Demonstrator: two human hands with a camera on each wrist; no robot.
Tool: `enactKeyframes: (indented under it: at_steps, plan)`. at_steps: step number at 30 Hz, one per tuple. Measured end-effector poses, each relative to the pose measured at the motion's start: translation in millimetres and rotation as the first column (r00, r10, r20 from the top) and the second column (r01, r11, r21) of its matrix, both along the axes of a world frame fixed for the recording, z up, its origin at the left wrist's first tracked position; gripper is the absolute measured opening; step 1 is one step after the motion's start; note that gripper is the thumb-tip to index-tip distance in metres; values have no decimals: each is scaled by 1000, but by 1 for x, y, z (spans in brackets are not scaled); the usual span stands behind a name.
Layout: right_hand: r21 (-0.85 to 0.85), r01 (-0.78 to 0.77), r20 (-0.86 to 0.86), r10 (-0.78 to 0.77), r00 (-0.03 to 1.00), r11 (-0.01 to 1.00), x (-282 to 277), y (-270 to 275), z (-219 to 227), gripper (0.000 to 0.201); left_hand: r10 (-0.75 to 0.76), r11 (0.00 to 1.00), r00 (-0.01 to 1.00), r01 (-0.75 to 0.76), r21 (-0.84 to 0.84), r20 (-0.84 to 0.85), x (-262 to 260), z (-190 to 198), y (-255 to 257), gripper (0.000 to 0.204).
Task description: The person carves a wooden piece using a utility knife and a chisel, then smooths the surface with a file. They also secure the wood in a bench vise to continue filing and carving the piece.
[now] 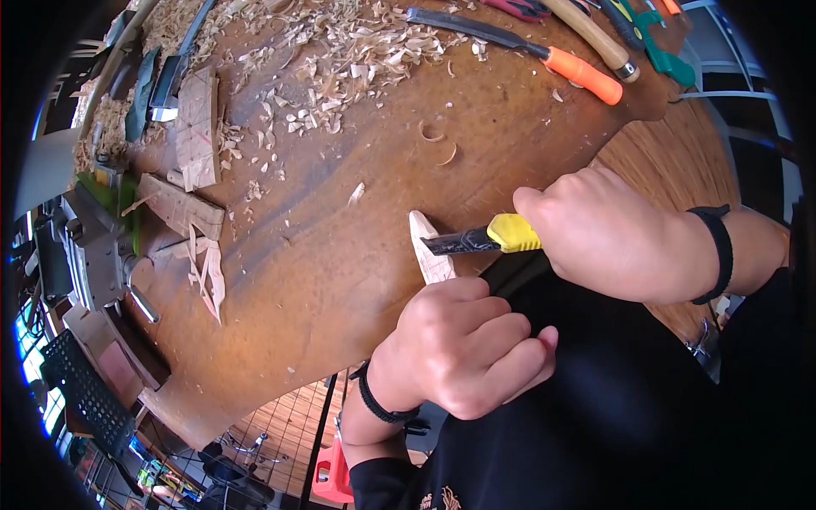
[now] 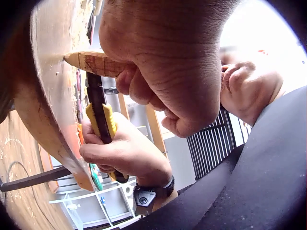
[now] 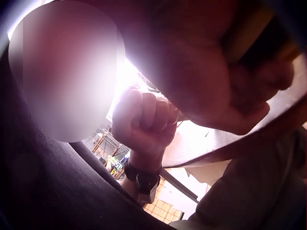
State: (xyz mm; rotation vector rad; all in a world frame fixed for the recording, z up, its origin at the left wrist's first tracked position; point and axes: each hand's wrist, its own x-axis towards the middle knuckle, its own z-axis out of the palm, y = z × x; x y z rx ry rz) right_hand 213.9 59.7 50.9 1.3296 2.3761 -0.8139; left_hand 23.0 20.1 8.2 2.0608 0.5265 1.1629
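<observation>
My left hand point(image 1: 467, 348) grips a small piece of pale wood point(image 1: 431, 255), its tapered end jutting from the fist over the near edge of the worktable point(image 1: 331, 280). Pencil-like lines mark the wood in the left wrist view. Curled round a yellow utility knife point(image 1: 515, 233), my right hand point(image 1: 625, 238) holds the dark blade point(image 1: 459, 243) across the wood's side. In the left wrist view the knife point(image 2: 101, 117) points up at the wood point(image 2: 96, 63) from below. The right wrist view is dark, and neither blade nor wood shows clearly there; the left fist point(image 3: 146, 120) does.
Wood shavings point(image 1: 348, 68) heap at the table's far side. An orange-handled chisel point(image 1: 582, 75) and a wooden-handled tool point(image 1: 595, 38) lie far right. Marked wood blocks point(image 1: 197, 127) and thin offcuts point(image 1: 204, 272) are at left, near a metal vise-like fixture point(image 1: 93, 246).
</observation>
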Motion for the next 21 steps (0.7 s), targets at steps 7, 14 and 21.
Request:
enactKeyframes:
  at_steps: [7,14,21]
  plan:
    - [0,-49,-88,49,995,999,-9,12,-9,13,-45,999,999,46,-7,23,-4,-1,3,43]
    - [-5,-46,-73,46,996,999,-13,12,-6,9,-38,999,999,38,-15,-8,-5,1,2,43]
    - [-62,-6,6,6,1000,998,-9,10,1,11,-18,1000,1000,18,2,11,-5,-2,1,43]
